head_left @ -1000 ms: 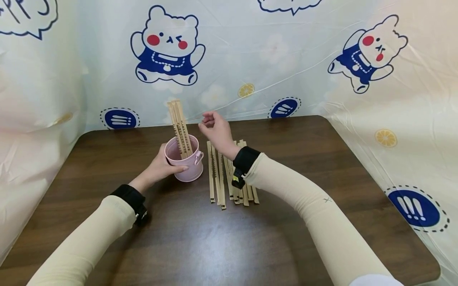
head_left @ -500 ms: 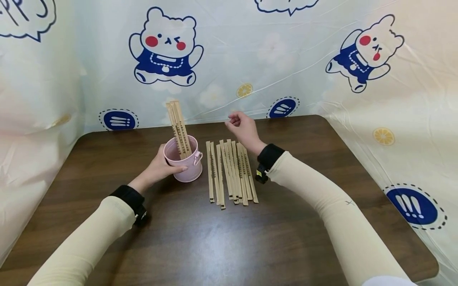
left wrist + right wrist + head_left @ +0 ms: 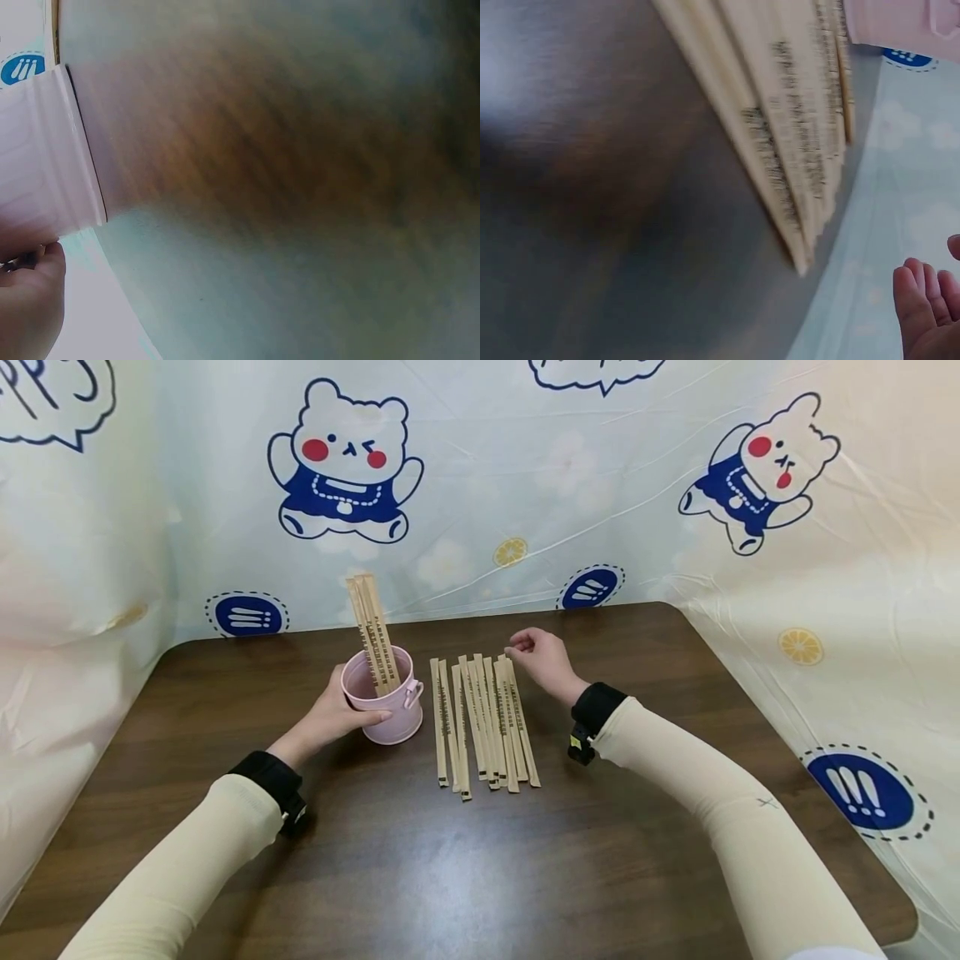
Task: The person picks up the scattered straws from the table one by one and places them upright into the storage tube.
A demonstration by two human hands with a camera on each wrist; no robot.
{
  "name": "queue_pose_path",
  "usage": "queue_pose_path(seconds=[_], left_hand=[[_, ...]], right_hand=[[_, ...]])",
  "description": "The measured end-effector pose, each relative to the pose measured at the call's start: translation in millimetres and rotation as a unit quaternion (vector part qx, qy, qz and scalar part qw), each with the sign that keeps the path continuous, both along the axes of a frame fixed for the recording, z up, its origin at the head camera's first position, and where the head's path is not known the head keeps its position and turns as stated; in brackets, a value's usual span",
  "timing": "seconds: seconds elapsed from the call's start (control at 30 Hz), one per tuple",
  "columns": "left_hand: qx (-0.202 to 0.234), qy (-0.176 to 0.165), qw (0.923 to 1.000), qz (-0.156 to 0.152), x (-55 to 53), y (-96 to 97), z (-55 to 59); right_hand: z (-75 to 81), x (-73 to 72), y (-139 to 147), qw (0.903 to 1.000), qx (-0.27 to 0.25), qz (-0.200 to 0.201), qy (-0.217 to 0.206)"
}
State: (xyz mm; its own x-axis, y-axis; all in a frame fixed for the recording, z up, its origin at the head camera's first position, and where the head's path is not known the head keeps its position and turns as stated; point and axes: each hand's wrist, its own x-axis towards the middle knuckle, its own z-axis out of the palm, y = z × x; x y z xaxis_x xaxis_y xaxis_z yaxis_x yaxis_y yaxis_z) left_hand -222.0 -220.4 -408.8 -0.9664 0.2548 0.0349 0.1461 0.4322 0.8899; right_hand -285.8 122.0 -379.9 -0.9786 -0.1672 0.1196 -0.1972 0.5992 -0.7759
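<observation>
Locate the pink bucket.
In the head view, the pink bucket is left of centre, gripped by the left hand, with loose tan packets on the table to its right.

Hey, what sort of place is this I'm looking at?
Probably a small indoor filming setup, though the room beyond is hidden. A brown table is backed by a creased sheet printed with bears, which also runs along both sides.
</observation>
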Motion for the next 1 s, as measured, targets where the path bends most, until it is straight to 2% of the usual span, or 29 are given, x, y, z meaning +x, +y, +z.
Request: queue_pose_path(seconds=[0.3,0.53,0.73,1.0], left_hand=[[0.005,0.000,1.0000,0.000,0.4,-0.1,-0.7],[0.000,-0.008,1.0000,0.003,-0.5,-0.5,0.4],[0.003,-0.006,1.0000,0.000,-1.5,-0.3,0.3],[0.008,-0.002,1.0000,-0.001,-1.8,-0.4,-0.9]], right_hand=[[-14.6,14.1,4.2,0.9950,0.039,-0.012,-0.091],[-24.3,21.5,10.0,0.9874,0.062,-0.001,-0.145],[-28.4,27.5,11.1,0.9823,0.094,0.017,-0.161],[-29.3,28.8,8.9,0.9811,0.108,0.032,-0.157]])
